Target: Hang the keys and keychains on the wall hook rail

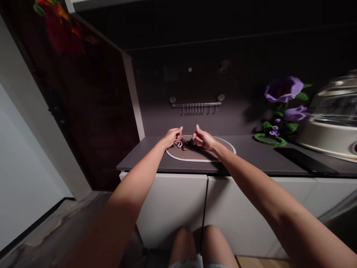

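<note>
Over an oval mat with a pale rim [192, 160] on the dark counter, both hands are raised a short distance apart. My left hand [173, 137] has its fingers curled in and its thumb pointing right; a small pink ring-like item [180, 144] shows just below it. My right hand [203, 139] is closed too, thumb pointing up. Between and below the hands, a bunch of small dark and brownish items, perhaps keys [184, 145], lies on the mat. Whether either hand grips any of it is too small to make out.
On the wall behind is a rail with hooks [196, 105]. At the right stand purple felt flowers [284, 89] with a green ring base [270, 140], a dark flat slab [305, 160] and a cream appliance [331, 136]. White cabinet doors [178, 201] are below the counter.
</note>
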Action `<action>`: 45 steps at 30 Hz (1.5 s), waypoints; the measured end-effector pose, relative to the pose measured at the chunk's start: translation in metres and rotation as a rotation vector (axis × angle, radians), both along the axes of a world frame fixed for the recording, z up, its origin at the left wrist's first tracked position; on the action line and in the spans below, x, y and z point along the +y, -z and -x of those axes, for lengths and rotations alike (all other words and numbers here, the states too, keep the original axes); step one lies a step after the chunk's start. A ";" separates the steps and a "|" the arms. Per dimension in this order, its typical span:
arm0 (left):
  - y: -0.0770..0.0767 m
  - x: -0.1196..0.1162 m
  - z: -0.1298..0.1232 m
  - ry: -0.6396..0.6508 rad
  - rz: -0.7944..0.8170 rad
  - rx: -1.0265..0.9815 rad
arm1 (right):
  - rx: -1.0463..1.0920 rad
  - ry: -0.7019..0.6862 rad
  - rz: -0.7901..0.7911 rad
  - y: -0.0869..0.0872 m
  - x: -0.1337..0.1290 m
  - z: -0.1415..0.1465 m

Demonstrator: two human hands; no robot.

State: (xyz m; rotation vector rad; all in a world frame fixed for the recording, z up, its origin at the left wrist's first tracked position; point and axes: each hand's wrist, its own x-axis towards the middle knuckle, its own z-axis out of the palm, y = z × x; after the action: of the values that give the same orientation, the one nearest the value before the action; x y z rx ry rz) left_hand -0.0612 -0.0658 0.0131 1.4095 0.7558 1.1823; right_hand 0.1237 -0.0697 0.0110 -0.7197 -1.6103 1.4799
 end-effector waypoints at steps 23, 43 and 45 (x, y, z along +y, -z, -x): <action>0.036 0.063 0.052 -0.419 -0.391 0.632 | -0.747 0.504 -0.802 0.037 0.073 0.071; 0.037 0.063 0.052 -0.459 -0.620 1.218 | -0.866 0.511 -0.858 0.035 0.073 0.072; 0.036 0.062 0.051 -0.490 -0.623 1.186 | -0.868 0.511 -0.855 0.035 0.072 0.073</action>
State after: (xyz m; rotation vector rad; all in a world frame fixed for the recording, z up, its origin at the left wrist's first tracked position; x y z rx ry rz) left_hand -0.1123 -0.0036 -0.0233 2.5994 1.7078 0.8633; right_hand 0.0511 0.0024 -0.0239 -1.1899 -2.1952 -0.0054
